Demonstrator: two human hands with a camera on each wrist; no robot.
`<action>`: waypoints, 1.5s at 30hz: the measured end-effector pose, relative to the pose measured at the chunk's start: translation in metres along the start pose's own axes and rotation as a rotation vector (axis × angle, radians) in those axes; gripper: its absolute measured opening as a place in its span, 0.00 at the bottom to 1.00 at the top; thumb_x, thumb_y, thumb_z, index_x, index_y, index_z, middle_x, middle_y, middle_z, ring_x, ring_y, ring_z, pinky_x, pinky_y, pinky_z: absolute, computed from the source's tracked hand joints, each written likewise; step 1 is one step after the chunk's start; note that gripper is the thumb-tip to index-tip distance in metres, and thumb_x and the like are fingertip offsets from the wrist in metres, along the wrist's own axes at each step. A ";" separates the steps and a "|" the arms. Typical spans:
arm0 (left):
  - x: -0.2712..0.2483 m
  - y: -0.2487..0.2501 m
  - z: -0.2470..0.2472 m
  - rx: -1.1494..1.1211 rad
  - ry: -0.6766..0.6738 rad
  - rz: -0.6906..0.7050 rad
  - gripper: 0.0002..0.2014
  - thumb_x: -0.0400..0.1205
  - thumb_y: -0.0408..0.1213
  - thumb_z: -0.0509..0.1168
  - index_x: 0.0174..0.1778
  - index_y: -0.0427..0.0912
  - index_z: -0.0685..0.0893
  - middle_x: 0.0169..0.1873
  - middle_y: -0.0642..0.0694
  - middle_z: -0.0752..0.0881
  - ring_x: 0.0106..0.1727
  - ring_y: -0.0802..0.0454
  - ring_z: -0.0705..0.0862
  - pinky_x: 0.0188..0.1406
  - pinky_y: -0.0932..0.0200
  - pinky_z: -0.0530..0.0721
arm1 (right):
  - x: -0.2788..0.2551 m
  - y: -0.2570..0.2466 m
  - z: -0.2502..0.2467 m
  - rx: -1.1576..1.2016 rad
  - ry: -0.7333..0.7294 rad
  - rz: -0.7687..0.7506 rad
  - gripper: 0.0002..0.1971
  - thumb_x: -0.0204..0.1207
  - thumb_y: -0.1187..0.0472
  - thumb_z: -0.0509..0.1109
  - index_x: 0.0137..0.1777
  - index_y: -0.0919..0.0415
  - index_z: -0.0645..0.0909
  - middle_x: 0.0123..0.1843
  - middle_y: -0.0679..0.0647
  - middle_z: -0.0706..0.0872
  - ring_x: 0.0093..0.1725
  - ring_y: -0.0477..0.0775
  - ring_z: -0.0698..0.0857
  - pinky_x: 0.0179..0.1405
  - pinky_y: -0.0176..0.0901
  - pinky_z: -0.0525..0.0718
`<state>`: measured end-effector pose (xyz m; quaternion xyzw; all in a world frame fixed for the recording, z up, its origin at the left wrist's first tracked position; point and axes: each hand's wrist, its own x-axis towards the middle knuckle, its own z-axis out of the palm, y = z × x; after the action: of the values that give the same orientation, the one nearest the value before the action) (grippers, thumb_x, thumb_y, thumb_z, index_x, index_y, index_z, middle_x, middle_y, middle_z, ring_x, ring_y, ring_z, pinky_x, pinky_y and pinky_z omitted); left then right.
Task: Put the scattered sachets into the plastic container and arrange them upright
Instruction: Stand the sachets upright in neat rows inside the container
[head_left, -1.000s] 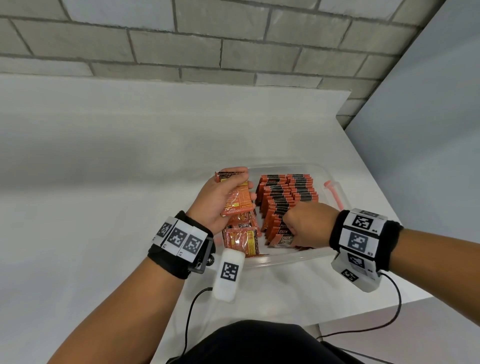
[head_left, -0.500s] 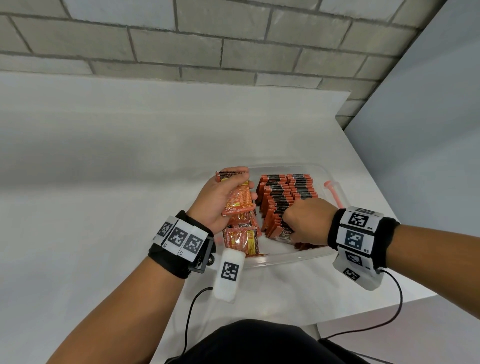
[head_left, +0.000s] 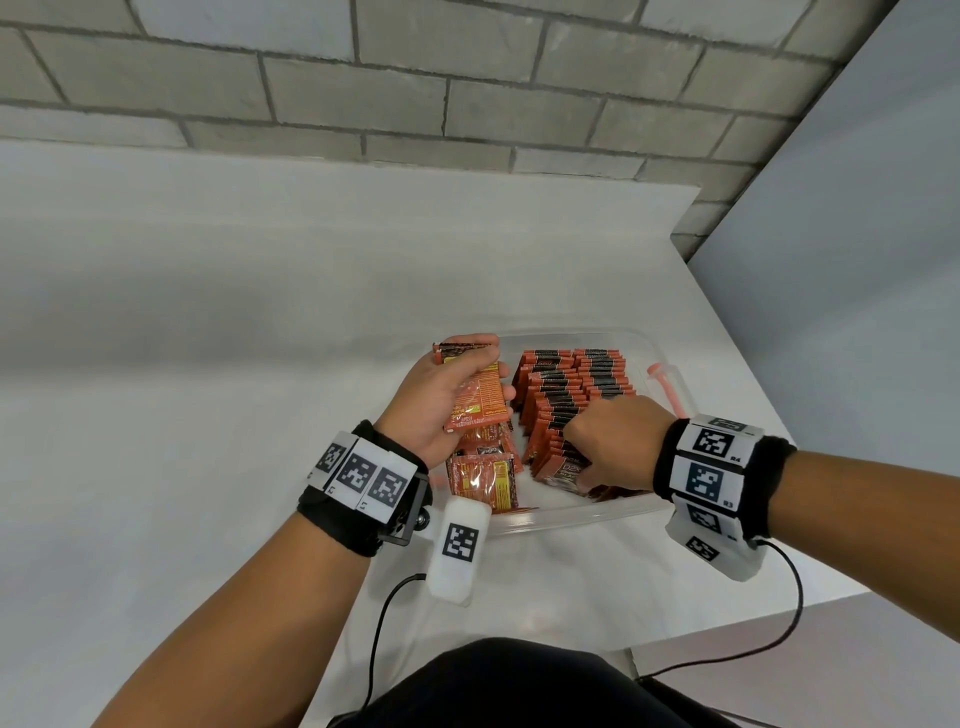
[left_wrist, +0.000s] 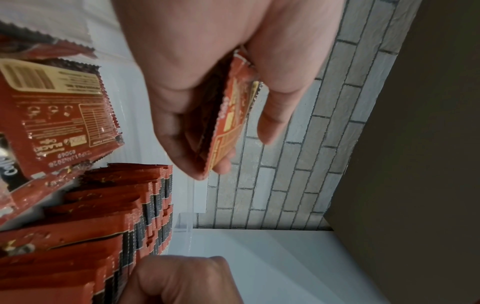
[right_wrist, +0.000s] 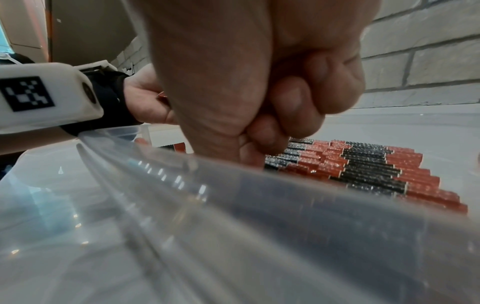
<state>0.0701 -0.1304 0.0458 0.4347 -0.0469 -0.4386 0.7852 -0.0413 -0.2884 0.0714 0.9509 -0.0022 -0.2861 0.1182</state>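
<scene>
A clear plastic container (head_left: 571, 522) sits on the white table. Its right part holds rows of upright red-and-black sachets (head_left: 571, 379) (right_wrist: 363, 164). My left hand (head_left: 467, 374) hovers over the left part and grips a small stack of orange-red sachets (head_left: 480, 402) (left_wrist: 228, 115) between thumb and fingers. Below it, a few loose sachets (head_left: 480, 478) (left_wrist: 59, 115) lie flat in the container. My right hand (head_left: 597, 441) (right_wrist: 272, 123) is curled into a fist at the near end of the upright rows, knuckles against the front sachets. Nothing shows inside the fist.
A pink latch (head_left: 667, 387) sticks up on the container's right rim. The table's right edge (head_left: 753, 395) runs close beside the container, with a grey panel beyond it. A brick wall (head_left: 467, 104) backs the table. Cables hang from both wrists.
My right hand has shifted slightly up and back along the near end of the rows, uncovering the front sachet. The left hand and its stack have stayed in place.
</scene>
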 end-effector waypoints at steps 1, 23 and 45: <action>0.000 0.000 0.000 0.000 -0.002 0.000 0.17 0.75 0.34 0.69 0.59 0.38 0.80 0.36 0.40 0.86 0.34 0.45 0.86 0.36 0.52 0.87 | 0.000 0.000 0.000 0.001 0.003 0.003 0.15 0.75 0.46 0.70 0.48 0.58 0.80 0.34 0.48 0.74 0.34 0.52 0.76 0.26 0.39 0.69; -0.005 0.006 0.000 0.017 0.067 -0.064 0.12 0.85 0.29 0.56 0.62 0.34 0.79 0.43 0.34 0.85 0.42 0.38 0.87 0.51 0.41 0.86 | -0.022 0.033 -0.026 0.539 0.274 0.184 0.15 0.75 0.40 0.68 0.39 0.52 0.77 0.34 0.50 0.83 0.32 0.48 0.80 0.30 0.39 0.75; -0.021 0.002 0.028 0.076 0.033 -0.070 0.12 0.75 0.45 0.69 0.46 0.40 0.85 0.37 0.40 0.86 0.35 0.48 0.84 0.35 0.54 0.86 | -0.033 0.001 -0.024 1.111 0.848 0.058 0.11 0.65 0.64 0.81 0.34 0.53 0.80 0.40 0.48 0.79 0.39 0.46 0.78 0.42 0.33 0.76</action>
<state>0.0457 -0.1326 0.0711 0.4725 -0.0355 -0.4564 0.7531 -0.0553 -0.2820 0.1089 0.8998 -0.1271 0.1563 -0.3871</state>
